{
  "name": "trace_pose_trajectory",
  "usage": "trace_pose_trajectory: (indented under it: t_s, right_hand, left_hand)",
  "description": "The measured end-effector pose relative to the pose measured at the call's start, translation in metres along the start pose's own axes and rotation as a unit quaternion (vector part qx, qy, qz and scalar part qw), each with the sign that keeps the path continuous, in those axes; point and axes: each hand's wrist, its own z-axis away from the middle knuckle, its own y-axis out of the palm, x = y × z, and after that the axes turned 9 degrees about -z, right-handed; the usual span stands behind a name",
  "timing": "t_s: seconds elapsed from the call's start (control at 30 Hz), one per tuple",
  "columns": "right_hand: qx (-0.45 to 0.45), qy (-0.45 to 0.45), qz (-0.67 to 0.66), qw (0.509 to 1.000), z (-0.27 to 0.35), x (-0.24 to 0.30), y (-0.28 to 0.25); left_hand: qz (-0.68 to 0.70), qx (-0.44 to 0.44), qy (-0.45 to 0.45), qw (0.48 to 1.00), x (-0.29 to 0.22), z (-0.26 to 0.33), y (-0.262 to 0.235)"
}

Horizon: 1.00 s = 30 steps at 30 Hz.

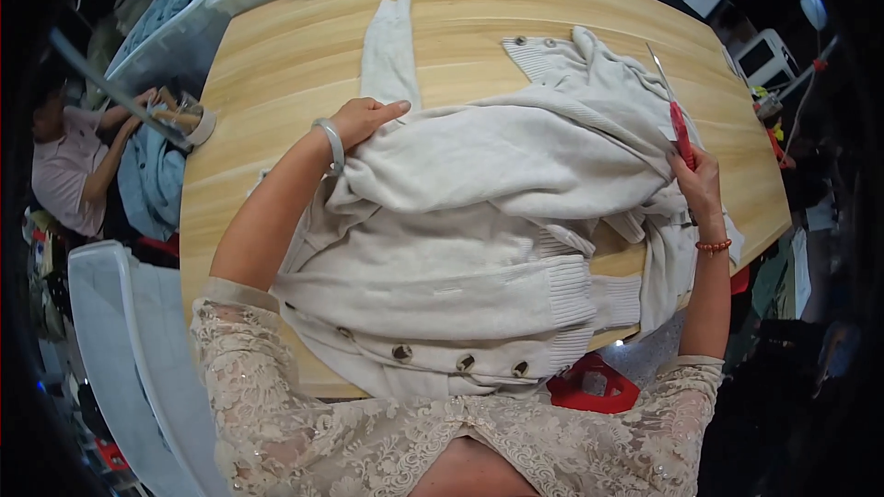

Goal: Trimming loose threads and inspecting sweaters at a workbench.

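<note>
A cream knitted cardigan (442, 290) with dark buttons and ribbed edges lies across the table before me, partly folded over itself. One sleeve (389, 51) stretches toward the far edge. My left hand (361, 129) is closed on the knit near that sleeve, thumb on top. Over at the cardigan's right side, my right hand (702, 186) grips a red-handled tool (680, 129) with a thin metal blade pointing away from me. Its fingers also touch the cloth; whether they pinch it too is hidden.
The wooden table (276, 55) has a rounded outline. At the left stand a translucent bin (101, 304) and a seated person (69, 161) handling blue cloth (152, 179). Another bin (175, 32) holds blue garments. A red stool (594, 385) shows under the near edge.
</note>
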Motion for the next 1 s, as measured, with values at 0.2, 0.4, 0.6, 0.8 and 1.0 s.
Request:
trace_pose_trajectory:
  t_s: [0.2, 0.4, 0.6, 0.8, 1.0]
  right_hand:
    - [-0.031, -0.046, -0.039, 0.998, 0.014, 0.015, -0.019]
    - [-0.057, -0.081, -0.078, 0.992, 0.055, 0.036, -0.041]
    - [0.259, 0.118, -0.083, 0.955, 0.135, 0.034, -0.042]
    - [0.071, 0.000, -0.027, 0.997, 0.112, 0.017, -0.002]
    - [0.139, -0.089, 0.046, 0.985, 0.027, 0.035, 0.054]
  left_hand:
    - [-0.214, -0.059, 0.170, 0.960, 0.028, -0.052, 0.001]
    - [-0.201, -0.501, 0.448, 0.713, -0.025, 0.087, -0.026]
    - [-0.315, -0.278, 0.381, 0.823, 0.079, 0.193, -0.010]
    - [-0.071, -0.113, 0.260, 0.956, 0.083, 0.177, -0.006]
    - [-0.040, -0.007, 0.190, 0.981, 0.063, 0.092, -0.013]
